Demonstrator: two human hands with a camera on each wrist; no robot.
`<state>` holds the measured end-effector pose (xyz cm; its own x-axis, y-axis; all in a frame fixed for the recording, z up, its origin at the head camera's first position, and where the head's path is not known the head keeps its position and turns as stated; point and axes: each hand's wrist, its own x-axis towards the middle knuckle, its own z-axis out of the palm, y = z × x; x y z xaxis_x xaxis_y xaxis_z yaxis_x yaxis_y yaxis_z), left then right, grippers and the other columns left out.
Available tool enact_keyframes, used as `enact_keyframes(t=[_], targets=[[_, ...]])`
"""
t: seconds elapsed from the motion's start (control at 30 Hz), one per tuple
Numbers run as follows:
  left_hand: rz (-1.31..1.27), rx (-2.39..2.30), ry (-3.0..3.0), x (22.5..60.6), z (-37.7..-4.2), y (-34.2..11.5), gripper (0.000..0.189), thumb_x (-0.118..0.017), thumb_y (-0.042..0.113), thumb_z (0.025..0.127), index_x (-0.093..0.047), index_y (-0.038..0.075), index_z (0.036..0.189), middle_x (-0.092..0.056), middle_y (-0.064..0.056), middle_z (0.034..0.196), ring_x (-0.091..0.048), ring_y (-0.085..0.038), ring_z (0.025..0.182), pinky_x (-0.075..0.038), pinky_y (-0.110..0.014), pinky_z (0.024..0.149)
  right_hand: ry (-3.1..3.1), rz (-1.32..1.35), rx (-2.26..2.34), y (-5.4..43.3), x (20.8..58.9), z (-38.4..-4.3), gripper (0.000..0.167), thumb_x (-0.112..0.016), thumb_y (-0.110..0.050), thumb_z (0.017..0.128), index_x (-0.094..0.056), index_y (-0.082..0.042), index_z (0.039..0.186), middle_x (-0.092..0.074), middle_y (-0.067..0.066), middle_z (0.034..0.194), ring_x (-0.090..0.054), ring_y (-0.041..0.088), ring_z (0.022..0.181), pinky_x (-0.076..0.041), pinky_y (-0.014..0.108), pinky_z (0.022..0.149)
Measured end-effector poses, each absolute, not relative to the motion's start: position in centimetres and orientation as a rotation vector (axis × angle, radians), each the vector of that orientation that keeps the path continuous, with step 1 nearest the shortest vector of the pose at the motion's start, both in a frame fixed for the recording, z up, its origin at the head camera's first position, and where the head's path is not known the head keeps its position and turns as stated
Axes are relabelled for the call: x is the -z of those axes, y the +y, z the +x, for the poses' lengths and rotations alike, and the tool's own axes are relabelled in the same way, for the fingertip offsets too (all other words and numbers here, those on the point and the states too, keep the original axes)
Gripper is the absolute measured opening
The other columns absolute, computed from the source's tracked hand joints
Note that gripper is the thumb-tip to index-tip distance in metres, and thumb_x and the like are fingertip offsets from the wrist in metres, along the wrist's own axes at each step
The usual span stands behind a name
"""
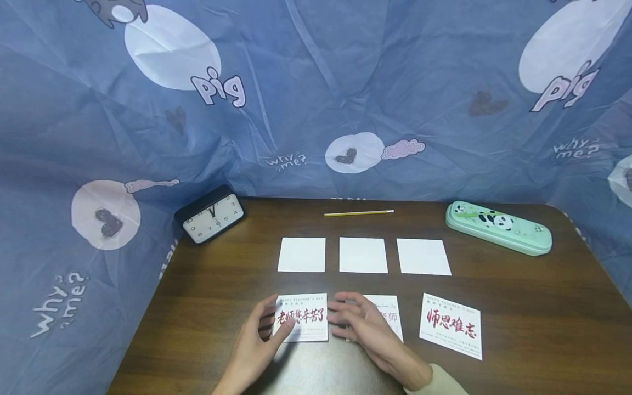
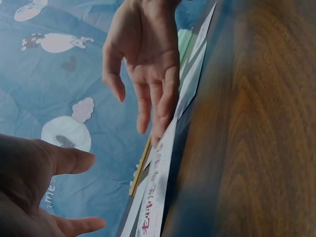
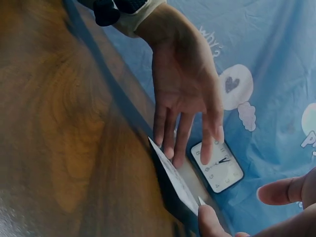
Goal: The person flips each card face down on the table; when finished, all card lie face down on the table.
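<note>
A white card with red Chinese lettering (image 1: 306, 323) lies between my two hands near the front of the table. My left hand (image 1: 252, 345) is at its left edge, fingers loosely bent and thumb reaching over the card's face. At its right edge are the fingertips of my right hand (image 1: 370, 332), which covers part of a second lettered card (image 1: 390, 312). Neither hand grips anything; in the wrist views the fingers of the left hand (image 3: 180, 84) and right hand (image 2: 153, 54) look relaxed. Whether fingertips touch the card edges, I cannot tell.
Farther right lies a third lettered card (image 1: 451, 326), slightly turned. Three blank white cards (image 1: 362, 255) form a row behind, with a yellow pencil (image 1: 359, 213) beyond them. A black clock (image 1: 212, 216) stands at back left, a green panda pencil case (image 1: 498, 227) at back right.
</note>
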<state>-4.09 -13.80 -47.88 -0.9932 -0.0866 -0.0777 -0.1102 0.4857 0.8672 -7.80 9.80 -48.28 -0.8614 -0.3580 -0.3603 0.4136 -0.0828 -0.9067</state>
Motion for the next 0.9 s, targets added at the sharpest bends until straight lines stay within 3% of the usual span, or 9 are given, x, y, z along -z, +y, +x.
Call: enact_keyframes(t=[0.37,0.6,0.73,0.9], targets=[[-0.16,-1.458,2.711,47.1,-3.6,-12.8,0.07,-0.08,0.045,0.09,-0.056,0.01,0.145,-0.067,-0.02,0.137,-0.068,-0.033,0.121,-0.058,-0.05,0.097,1.631,0.011,2.032,9.5,47.8,-8.9,0.05,-0.057,-0.013,0.104,-0.043,0.009,0.147,-0.064,0.027,0.137,-0.073,0.019,0.109,-0.061,0.035,0.099],[-0.103,-1.381,2.697,46.8,-3.4,-12.2,0.068,-0.079,0.05,0.089,-0.059,0.013,0.142,-0.073,-0.013,0.126,-0.065,-0.017,0.102,-0.052,-0.035,0.085,1.579,0.018,1.978,8.5,48.4,-8.8,0.043,-0.053,-0.012,0.105,-0.049,0.012,0.141,-0.072,0.015,0.121,-0.075,0.014,0.097,-0.063,0.031,0.092],[-0.084,-1.394,2.659,46.5,-3.3,-11.9,0.068,-0.075,0.053,0.092,-0.059,0.012,0.142,-0.072,-0.013,0.127,-0.063,-0.015,0.097,-0.052,-0.032,0.081,1.566,-0.008,1.962,7.8,48.8,-8.6,0.043,-0.055,-0.014,0.105,-0.051,0.013,0.139,-0.073,0.016,0.121,-0.075,0.014,0.097,-0.064,0.035,0.091],[-0.057,-1.428,2.614,46.3,-3.3,-11.6,0.063,-0.069,0.053,0.096,-0.057,0.012,0.143,-0.069,-0.018,0.133,-0.067,-0.024,0.112,-0.059,-0.038,0.088,1.528,-0.046,1.955,7.2,49.1,-8.4,0.051,-0.06,-0.02,0.104,-0.048,0.012,0.141,-0.069,0.021,0.128,-0.074,0.021,0.107,-0.062,0.04,0.097]])
